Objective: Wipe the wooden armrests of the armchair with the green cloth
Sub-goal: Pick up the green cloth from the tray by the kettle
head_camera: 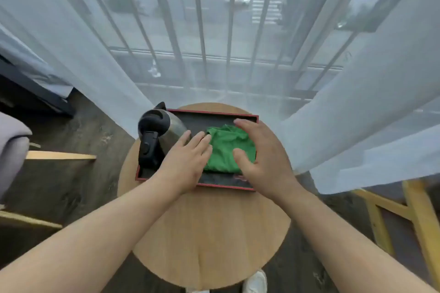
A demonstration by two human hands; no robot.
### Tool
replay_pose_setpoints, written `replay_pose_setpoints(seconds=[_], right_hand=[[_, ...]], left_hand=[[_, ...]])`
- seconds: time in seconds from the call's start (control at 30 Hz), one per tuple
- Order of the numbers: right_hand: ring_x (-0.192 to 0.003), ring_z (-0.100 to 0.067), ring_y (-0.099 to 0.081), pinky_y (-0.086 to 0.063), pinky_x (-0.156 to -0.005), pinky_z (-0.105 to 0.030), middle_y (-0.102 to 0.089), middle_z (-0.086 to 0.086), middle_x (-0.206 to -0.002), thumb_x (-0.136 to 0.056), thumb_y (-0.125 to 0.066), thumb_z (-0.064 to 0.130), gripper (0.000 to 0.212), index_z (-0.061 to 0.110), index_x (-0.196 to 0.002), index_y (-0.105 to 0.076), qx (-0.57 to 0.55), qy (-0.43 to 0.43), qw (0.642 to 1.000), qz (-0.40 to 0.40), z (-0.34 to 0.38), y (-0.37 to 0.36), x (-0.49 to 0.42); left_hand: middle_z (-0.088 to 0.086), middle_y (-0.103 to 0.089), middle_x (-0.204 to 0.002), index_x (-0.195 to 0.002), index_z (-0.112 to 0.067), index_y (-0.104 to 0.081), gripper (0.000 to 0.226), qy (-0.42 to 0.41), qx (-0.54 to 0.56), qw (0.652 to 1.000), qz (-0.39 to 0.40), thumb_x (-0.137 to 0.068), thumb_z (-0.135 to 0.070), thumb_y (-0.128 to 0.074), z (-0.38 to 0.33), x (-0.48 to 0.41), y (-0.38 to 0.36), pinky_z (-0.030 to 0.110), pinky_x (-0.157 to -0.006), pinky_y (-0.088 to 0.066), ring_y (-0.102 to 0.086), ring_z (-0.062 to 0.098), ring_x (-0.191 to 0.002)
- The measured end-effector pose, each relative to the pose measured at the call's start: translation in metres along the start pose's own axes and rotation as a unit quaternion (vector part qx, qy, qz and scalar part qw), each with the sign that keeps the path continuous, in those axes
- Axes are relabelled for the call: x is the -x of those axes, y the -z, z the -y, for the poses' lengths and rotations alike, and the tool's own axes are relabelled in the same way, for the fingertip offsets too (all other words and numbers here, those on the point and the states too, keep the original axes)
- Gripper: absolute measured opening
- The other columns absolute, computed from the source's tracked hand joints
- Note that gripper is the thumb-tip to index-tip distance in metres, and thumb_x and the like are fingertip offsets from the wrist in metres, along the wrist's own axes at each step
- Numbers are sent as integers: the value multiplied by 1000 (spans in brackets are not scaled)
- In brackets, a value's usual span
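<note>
**On the tray: both hands closing in on the cloth**

On the right half of the tray [247, 117], both hands sit at the green cloth [228, 147]. Right hand [264, 157] spread wide, fingers arched over the cloth's right side, thumb resting on the fabric; not closed on it yet. Left hand [184, 162] flat and open, fingertips touching the cloth's left edge, holding nothing. Cloth is bunched, lying in the tray near its right rim. Kettle [162, 135] stands in the tray's left end, just beside the left hand. Tray sits at the far edge of the round table [209, 233], close to the sheer curtain [357, 93].

Step, as I read it: pick-up, very start of task; no wiping done. Wooden armrest [59, 156] of the grey armchair [12, 143] shows well off the table's left edge; another wooden frame [414, 216] off the right edge, partly under the curtain, can't tell if it's a chair.

Next move calls for: gather the cloth, lift it clear of the tray without knocking the kettle, turn to an armrest.
</note>
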State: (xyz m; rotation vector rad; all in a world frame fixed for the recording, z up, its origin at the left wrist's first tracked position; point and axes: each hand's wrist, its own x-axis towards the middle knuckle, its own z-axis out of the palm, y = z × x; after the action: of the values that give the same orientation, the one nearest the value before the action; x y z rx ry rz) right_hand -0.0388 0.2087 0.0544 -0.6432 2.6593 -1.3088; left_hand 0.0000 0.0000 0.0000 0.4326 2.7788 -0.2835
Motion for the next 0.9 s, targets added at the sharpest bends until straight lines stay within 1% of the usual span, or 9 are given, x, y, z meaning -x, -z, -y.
replay_pose_setpoints(seconds=[0.07, 0.2, 0.3, 0.43, 0.53, 0.63, 0.73, 0.8, 0.9], right_hand=[[-140, -11, -43, -26, -120, -22, -54, 4, -148, -86, -65, 19, 60, 14, -144, -52, 52, 15, 998, 31, -34, -39, -3], [-153, -24, -28, -22, -125, -42, -40, -3, -162, -84, -60, 29, 74, 15, -154, -39, 184, 19, 974, 127, -102, -107, -8], [-157, -24, -14, -12, -127, -48, -24, 0, -169, -83, -57, 39, 83, 20, -159, -28, 269, 22, 948, 170, -133, -128, -12], [-159, -26, -5, -6, -126, -53, -13, 2, -172, -81, -52, 53, 90, 24, -161, -20, 335, 32, 917, 214, -154, -143, -19], [-159, -28, -1, -5, -125, -57, -8, 3, -173, -80, -49, 60, 93, 26, -161, -17, 341, 30, 914, 218, -161, -151, -22], [-159, -30, 0, -7, -124, -60, -5, 4, -173, -82, -47, 67, 95, 29, -162, -12, 354, 35, 908, 219, -166, -157, -22], [-158, -32, -7, -13, -124, -59, -9, 2, -173, -85, -50, 69, 93, 29, -162, -16, 373, 50, 902, 210, -171, -157, -22], [-156, -36, -16, -20, -122, -61, -18, -2, -171, -87, -56, 61, 88, 25, -160, -25, 379, 55, 901, 203, -170, -157, -24], [-151, -43, -28, -31, -115, -66, -31, -11, -167, -89, -61, 36, 74, 16, -156, -37, 397, 47, 893, 208, -163, -162, -26]], left_hand=[[15, -19, -171, -159, -7, -30, 68, 3, -46, 998, 29, -96, -26, -45, 0, -22, -33, 56, -126, -12, -19, 32, -158], [14, -6, -173, -163, -8, -14, 72, 11, -106, 992, 63, -99, -33, -37, 5, -48, -80, 56, -126, -1, -9, 30, -160], [13, -6, -173, -162, -7, -12, 73, 2, -157, 985, 65, -99, -36, -33, 10, -54, -94, 54, -126, -2, -9, 32, -160], [14, -7, -173, -163, -8, -9, 73, -8, -193, 979, 68, -100, -38, -31, 14, -55, -98, 52, -127, -6, -12, 35, -158], [16, -13, -169, -163, -7, -10, 71, -14, -210, 976, 61, -101, -36, -30, 16, -58, -98, 51, -126, -12, -19, 37, -153], [20, -20, -163, -161, -3, -10, 69, -8, -243, 969, 52, -101, -33, -26, 17, -62, -102, 50, -124, -16, -24, 38, -149], [25, -16, -164, -160, 4, -7, 71, -7, -271, 961, 59, -102, -33, -22, 17, -61, -104, 51, -124, -15, -19, 40, -152], [25, -7, -168, -160, 6, -3, 72, -14, -277, 958, 76, -103, -34, -21, 16, -59, -105, 54, -125, -11, -13, 40, -155], [25, -3, -170, -158, 8, 3, 75, -20, -278, 956, 87, -103, -37, -21, 16, -58, -104, 55, -126, -7, -8, 39, -157]])
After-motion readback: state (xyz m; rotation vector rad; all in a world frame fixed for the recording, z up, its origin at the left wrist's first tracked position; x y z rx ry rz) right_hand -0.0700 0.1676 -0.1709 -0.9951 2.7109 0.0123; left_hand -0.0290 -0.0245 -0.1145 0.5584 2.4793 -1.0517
